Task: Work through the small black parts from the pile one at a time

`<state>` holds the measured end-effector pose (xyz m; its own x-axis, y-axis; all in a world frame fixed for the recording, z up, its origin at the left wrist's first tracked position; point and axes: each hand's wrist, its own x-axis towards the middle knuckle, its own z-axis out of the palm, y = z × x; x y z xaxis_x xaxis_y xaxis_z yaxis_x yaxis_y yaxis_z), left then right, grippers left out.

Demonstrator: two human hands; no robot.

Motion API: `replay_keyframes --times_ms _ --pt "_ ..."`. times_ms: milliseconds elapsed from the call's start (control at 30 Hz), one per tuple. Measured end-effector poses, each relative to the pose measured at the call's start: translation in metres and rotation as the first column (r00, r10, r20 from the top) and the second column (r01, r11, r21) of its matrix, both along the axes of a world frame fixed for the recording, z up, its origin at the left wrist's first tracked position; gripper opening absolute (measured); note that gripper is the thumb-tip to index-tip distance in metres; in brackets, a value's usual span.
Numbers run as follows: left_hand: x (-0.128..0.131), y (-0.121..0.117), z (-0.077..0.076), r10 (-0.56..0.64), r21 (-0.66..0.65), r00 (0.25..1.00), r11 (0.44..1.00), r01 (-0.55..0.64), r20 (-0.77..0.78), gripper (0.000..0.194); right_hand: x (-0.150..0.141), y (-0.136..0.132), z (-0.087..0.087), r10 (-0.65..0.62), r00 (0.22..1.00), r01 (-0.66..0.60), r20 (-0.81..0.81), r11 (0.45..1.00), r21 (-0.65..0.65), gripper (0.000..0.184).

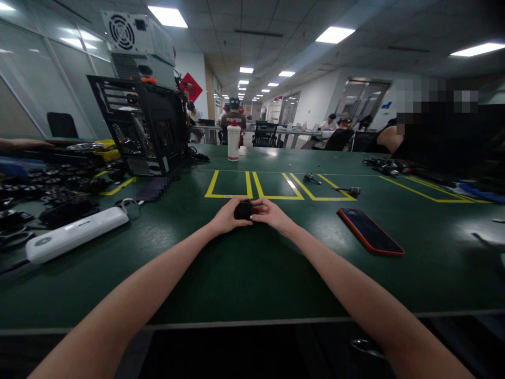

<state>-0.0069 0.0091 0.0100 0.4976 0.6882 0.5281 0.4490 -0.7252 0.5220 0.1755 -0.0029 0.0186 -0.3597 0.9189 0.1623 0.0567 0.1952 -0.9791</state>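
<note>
Both my arms reach out over the green table [244, 263]. My left hand [228, 215] and my right hand [269, 212] meet at the middle and both close round a small black object [243, 210] that rests on or just above the table. I cannot make out what the object is. Its lower side is hidden by my fingers.
A white power strip [74, 233] lies at the left beside several black parts [47, 189]. An open black computer case [138, 123] stands behind them. A phone in a red case [370, 230] lies at the right. Two screwdrivers [313, 179] lie in yellow taped boxes. A white bottle [233, 141] stands beyond. A person [434, 131] sits at far right.
</note>
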Motion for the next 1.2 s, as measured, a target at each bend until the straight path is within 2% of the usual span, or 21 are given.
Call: replay_keyframes --times_ms 133,200,333,600,767,967,1100,1200 --pt "-0.001 0.000 0.000 -0.002 -0.002 1.000 1.000 0.002 -0.005 0.064 -0.004 0.002 -0.001 -0.055 0.998 0.056 -0.029 0.998 0.010 0.026" --pt "-0.001 0.000 0.000 -0.006 0.000 1.000 1.000 0.006 -0.004 0.064 -0.006 0.005 -0.003 -0.091 0.995 0.091 -0.031 0.996 0.022 0.026" --pt "-0.001 -0.001 0.000 -0.001 0.000 1.000 1.000 0.001 -0.009 0.064 -0.006 0.010 -0.005 -0.120 0.993 0.121 0.010 0.992 -0.040 0.031" --pt "-0.001 0.000 0.000 -0.005 0.005 1.000 1.000 0.005 -0.001 0.063 0.001 0.000 -0.001 0.026 1.000 -0.026 -0.007 0.999 -0.024 0.042" --pt "0.000 0.003 -0.004 -0.007 0.027 1.000 1.000 0.007 0.010 0.064 -0.004 0.005 -0.005 -0.074 0.996 0.072 -0.042 0.997 -0.036 0.026" --pt "-0.001 0.004 -0.004 -0.006 0.031 1.000 0.999 0.006 -0.007 0.065 -0.006 0.010 -0.003 -0.108 0.994 0.107 -0.003 0.990 -0.088 0.030" --pt "-0.001 0.002 -0.002 -0.009 0.019 1.000 1.000 0.010 -0.007 0.065 -0.002 0.004 0.003 -0.071 0.995 0.069 0.070 0.997 0.022 0.031" --pt "-0.001 0.002 -0.002 -0.011 0.019 1.000 1.000 0.011 0.001 0.064 0.000 0.000 0.003 -0.017 0.998 0.012 0.066 0.998 0.069 0.039"
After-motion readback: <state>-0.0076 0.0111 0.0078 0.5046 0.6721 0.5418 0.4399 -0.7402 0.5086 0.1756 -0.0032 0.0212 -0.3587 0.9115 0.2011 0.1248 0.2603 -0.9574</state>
